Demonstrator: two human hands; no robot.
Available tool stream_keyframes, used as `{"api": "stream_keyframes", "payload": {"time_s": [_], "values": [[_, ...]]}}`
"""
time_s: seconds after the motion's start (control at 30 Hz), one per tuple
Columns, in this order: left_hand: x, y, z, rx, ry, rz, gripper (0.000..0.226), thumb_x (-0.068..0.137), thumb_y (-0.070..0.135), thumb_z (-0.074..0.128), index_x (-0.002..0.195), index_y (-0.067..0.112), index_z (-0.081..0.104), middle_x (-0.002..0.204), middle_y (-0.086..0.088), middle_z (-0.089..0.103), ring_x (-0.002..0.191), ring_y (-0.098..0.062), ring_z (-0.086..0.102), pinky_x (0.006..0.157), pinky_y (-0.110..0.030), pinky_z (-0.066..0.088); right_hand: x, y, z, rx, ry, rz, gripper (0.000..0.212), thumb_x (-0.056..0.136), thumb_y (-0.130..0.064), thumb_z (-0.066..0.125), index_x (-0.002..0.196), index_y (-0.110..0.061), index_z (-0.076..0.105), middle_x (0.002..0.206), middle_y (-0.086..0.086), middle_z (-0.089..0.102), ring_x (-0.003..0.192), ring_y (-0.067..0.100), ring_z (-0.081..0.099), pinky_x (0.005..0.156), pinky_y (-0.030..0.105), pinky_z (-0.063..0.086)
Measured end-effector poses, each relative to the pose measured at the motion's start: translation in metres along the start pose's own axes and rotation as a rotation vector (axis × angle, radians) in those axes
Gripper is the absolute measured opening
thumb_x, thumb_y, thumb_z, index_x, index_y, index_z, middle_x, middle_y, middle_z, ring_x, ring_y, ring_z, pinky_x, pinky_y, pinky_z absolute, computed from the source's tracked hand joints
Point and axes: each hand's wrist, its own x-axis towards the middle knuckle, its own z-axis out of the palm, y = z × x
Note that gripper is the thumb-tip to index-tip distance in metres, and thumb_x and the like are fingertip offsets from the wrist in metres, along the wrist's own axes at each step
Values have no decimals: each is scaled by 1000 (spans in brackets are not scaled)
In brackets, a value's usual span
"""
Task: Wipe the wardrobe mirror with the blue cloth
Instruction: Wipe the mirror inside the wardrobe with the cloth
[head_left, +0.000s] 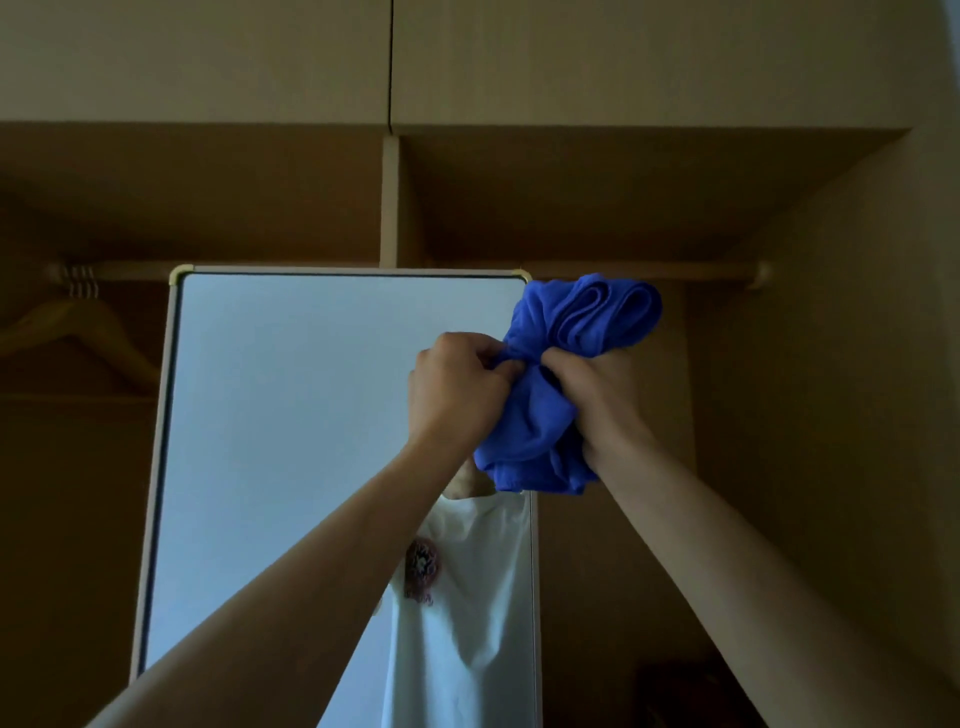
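Two bare forearms are seen rising from the bottom edge and meeting a little right of centre. The left hand (457, 382) is curled, its fingertips pinching a fold at the narrow waist of the blue cloth (540, 415). The right hand (597, 389) is closed round the same waist from the other side. The cloth is bunched into a loose bundle: rolled folds stand above the hands and a crumpled tail hangs below them.

The bundle is held in front of the upper right corner of the wardrobe mirror (311, 415), overlapping its right edge. Whether it touches the glass cannot be told. No wiping stroke appears to have been begun; the cloth seems to be being gathered or refolded.

For this step to be done well, the cloth is best shaped into a flat pad, so that a broad face and not a lump is pressed to the glass. One hand is then enough for the wiping. Strokes are best started at the top corner and overlapped downward, with the pale frame edge followed closely.

In the lower part of the glass a white shirt (467, 623) with a red print is reflected. Behind the mirror the dim wooden wardrobe (805, 364) is open. A wooden hanger (78, 327) is hung at the left from a rail (649, 271), which runs across behind the mirror's top. Farthest up, two closed cupboard doors (208, 57) are seen.
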Motion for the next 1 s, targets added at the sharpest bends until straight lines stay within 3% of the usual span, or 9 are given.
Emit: {"api": "stream_keyframes", "payload": {"time_s": [0.07,0.2,0.37,0.5,0.67,0.77,0.87,1.0], "values": [[10,5,-2,-4,7,4,9,89,27,74,95,25,80,85,7,76,88,-17,70,86,-43,59,8,-7,3,-14,-15,15,8,63,-24,64,65,-22,56,63,-1,59,66,23,60,73,43,56],[29,16,-6,24,24,20,10,89,28,73,95,24,80,90,1,77,89,-20,70,84,-40,59,24,-22,10,32,-31,3,15,66,-19,65,77,-15,55,69,2,59,70,26,61,71,43,54],[44,25,-10,47,24,31,13,92,34,70,98,27,79,88,5,73,88,-19,67,79,-35,56,44,-41,15,-16,-2,-51,30,77,1,62,65,-20,45,48,-9,48,54,20,52,64,38,48],[47,24,-16,48,3,59,17,94,37,69,103,27,78,88,7,71,89,-17,67,80,-35,55,51,-53,15,-247,-1,-176,35,77,2,62,61,-22,41,48,-10,46,56,21,50,62,36,43],[48,13,-30,110,68,87,29,93,43,69,115,25,75,100,9,71,89,-12,61,77,-28,43,54,-73,12,-742,-40,-339,26,78,-16,67,63,-21,46,58,-3,52,54,20,53,51,27,35],[50,2,-42,148,150,104,28,96,32,64,121,22,73,117,2,71,107,-18,64,84,-32,48,48,-84,21,-1031,-26,-551,29,81,-23,67,66,-21,43,60,-2,51,50,19,52,45,26,30],[54,-8,-54,183,212,136,33,97,23,58,128,23,69,126,-2,59,124,-22,51,92,-31,44,43,-88,37,-1196,-60,-767,31,88,-26,66,72,-24,40,64,-3,44,52,21,48,51,29,31],[63,-20,-75,249,255,138,38,97,21,56,135,21,64,132,-2,53,131,-22,38,92,-26,34,47,-99,53,-1281,-113,-706,25,89,-28,64,75,-21,45,71,-3,49,61,24,53,58,33,36]]}}
